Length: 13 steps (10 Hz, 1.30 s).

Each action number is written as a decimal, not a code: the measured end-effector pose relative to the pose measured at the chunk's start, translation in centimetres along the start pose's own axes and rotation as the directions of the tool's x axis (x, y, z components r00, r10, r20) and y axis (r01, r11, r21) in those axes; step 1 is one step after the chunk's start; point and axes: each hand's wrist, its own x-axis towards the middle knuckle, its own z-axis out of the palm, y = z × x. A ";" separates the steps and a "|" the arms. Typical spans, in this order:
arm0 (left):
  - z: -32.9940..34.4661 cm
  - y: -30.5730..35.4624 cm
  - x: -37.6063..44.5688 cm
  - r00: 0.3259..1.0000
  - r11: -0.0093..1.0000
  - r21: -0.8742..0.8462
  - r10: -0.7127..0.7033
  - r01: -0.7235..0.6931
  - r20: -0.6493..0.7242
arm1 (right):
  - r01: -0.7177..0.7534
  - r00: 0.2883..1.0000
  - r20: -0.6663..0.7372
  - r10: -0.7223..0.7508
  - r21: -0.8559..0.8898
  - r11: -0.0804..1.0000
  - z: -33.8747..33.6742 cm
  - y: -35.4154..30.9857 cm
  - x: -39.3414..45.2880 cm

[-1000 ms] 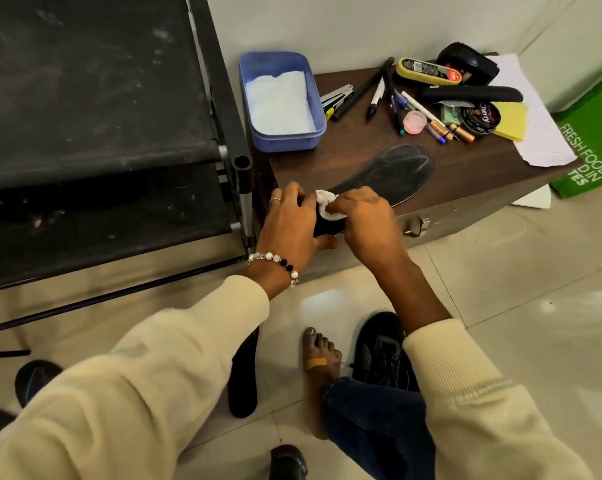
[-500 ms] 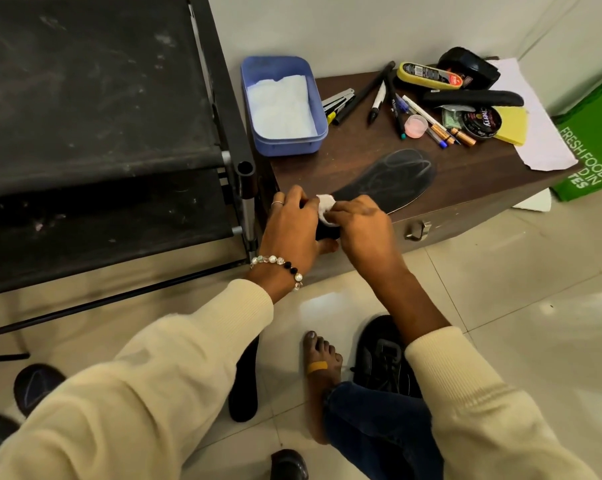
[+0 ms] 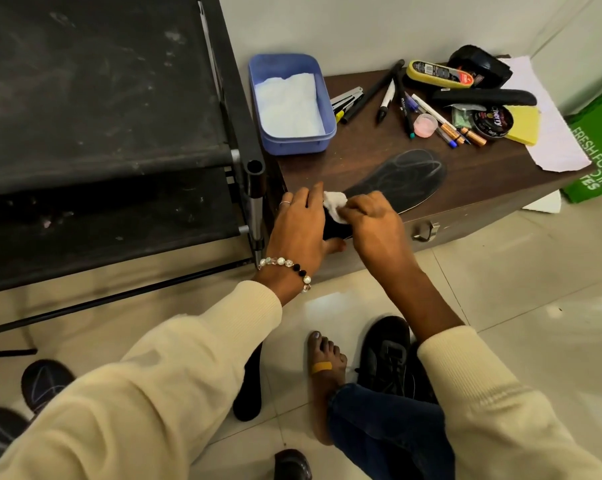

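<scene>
**Wipe held to the insole's heel**

The right hand (image 3: 372, 223) pinches a crumpled white wipe (image 3: 335, 202) in curled fingers and holds it against the heel end of the flat black insole (image 3: 400, 178). Just left of that pinch, the left hand (image 3: 299, 230) clamps the same heel, fingers on top and thumb beneath. The insole's rounded toe reaches beyond the grip across the dark wooden chest (image 3: 362, 143). Further beyond and to the left, a round-cornered blue plastic tub (image 3: 327, 133) holds folded white tissues (image 3: 287, 105).

black insole (image 3: 401, 178), white wipe (image 3: 335, 202) — blue tub (image 3: 325, 98), yellow sponge (image 3: 524, 126)
</scene>
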 end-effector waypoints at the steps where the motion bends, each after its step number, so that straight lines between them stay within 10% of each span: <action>1: -0.1 0.0 0.1 0.999 0.999 0.002 -0.032 0.032 0.027 | -0.178 0.981 -0.069 0.184 0.087 0.980 -1.0 0.6 1.1; 7: 0.0 0.1 0.4 1.000 1.000 0.022 -0.014 0.014 0.004 | -0.328 0.945 0.031 0.327 0.138 0.935 -0.9 0.7 3.0; 9: 0.3 0.2 0.4 0.999 0.999 -0.009 -0.033 0.032 -0.018 | -0.112 0.990 0.097 0.097 0.163 0.980 -0.2 -0.3 0.6; 13: 0.2 0.4 0.3 0.999 0.999 0.009 -0.033 0.033 0.015 | -0.336 0.942 0.083 0.325 0.238 0.911 -0.7 0.4 2.2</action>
